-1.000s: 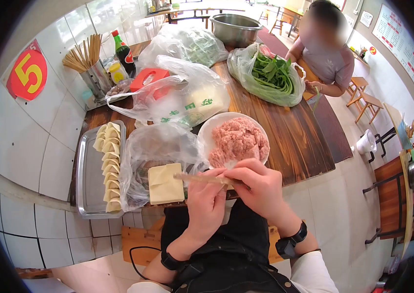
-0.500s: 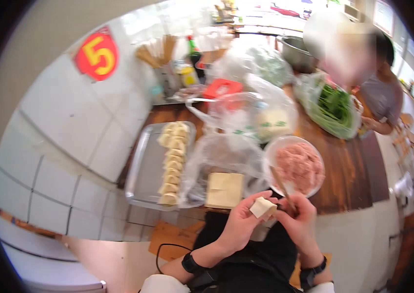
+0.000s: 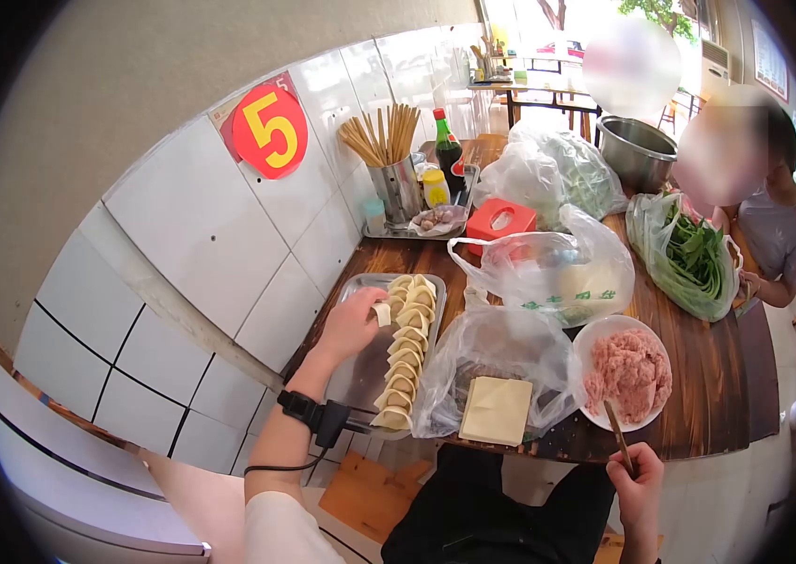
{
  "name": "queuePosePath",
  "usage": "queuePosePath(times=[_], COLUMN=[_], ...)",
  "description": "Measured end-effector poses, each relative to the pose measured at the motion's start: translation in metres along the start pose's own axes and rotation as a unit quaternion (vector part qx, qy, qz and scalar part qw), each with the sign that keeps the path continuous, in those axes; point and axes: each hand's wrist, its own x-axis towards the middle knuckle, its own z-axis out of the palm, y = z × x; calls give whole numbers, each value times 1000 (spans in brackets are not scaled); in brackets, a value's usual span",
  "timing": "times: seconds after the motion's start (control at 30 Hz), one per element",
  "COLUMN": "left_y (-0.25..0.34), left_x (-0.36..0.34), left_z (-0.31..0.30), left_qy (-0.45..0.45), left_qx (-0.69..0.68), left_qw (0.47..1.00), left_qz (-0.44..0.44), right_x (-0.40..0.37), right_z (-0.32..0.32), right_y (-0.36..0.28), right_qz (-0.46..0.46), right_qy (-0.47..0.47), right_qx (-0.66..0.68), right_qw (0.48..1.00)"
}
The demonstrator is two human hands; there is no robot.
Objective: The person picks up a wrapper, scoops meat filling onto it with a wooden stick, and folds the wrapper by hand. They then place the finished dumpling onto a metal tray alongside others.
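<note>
My left hand is over the far left part of a metal tray, its fingers closed on a folded wonton. Beside it, a column of overlapping wontons runs along the tray's right side. In my right hand is a thin wooden stick or spatula, whose tip reaches the near edge of the pink minced meat in a white bowl. A stack of square wrappers lies between tray and bowl, partly on a clear plastic bag.
Behind are plastic bags, a red tissue box, a chopstick holder and a sauce bottle. Bagged leafy greens and a metal pot stand farther right. Another person is at the right side. A tiled wall borders the left.
My left hand has moved from in front of the bowl to the tray, carrying the wonton. My right hand has shifted right and lower with the stick. The view has turned left.
</note>
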Motion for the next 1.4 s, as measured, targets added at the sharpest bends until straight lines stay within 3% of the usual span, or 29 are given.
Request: queuePosePath(times=[0.2, 0.53, 0.63, 0.7, 0.73, 0.77, 0.8, 0.83, 0.9, 0.93, 0.97, 1.07, 1.1, 1.17, 1.23, 1.3, 1.4], left_y=[-2, 7, 9, 2, -10, -28, -29, -29, -20, -11, -9, 18, 47, 109, 165, 200, 214], left_x=[-4, -3, 3, 11, 14, 17, 20, 19, 22, 23, 22, 13, 6, -16, -46, -61, -74], left_z=[8, 21, 12, 10, 21, 38, 44, 49, 57, 54, 51, 35, 25, 13, 13, 27, 53], left_qy=[-23, 8, 12, 65, 65, 94, 120, 120, 85, 105, 100, 168, 157, 187, 20, -70, -139], left_qx=[114, 110, 97, -65, -65, -251, -427, -429, -612, -627, -628, -304, -310, -285, -191, -106, -79], left_qw=[991, 994, 994, 983, 983, 942, 863, 863, 713, 695, 694, 919, 920, 936, 981, 982, 976], left_qz=[66, 11, -41, -162, -160, -204, -241, -241, -331, -336, -336, -186, -184, -83, -23, 141, 145], right_x=[-2, -1, -2, -3, -4, -5, -6, -7, -8, -8, -9, -7, -6, -5, 1, 6, 8], right_z=[-3, -1, -4, -8, -7, -7, -9, -10, -13, -15, -17, -26, -30, -44, -54, -62, -69], right_y=[1, 1, 3, 7, 7, 7, 6, 5, 6, 7, 7, 9, 9, -2, -11, -26, -42], right_qz=[21, 7, -2, -7, -7, -3, 0, 0, -6, -5, -22, -64, -93, -113, -159, -224, -252], right_qy=[3, -19, -15, -11, -10, -11, -13, -12, -16, -12, -2, 60, 111, 107, 120, 164, 197], right_qx=[-7, -18, -17, -18, -17, -13, -11, -13, -32, -32, -29, -33, -38, -150, -260, -363, -477], right_qw=[1000, 1000, 1000, 1000, 1000, 1000, 1000, 1000, 999, 999, 999, 996, 989, 976, 945, 889, 818])
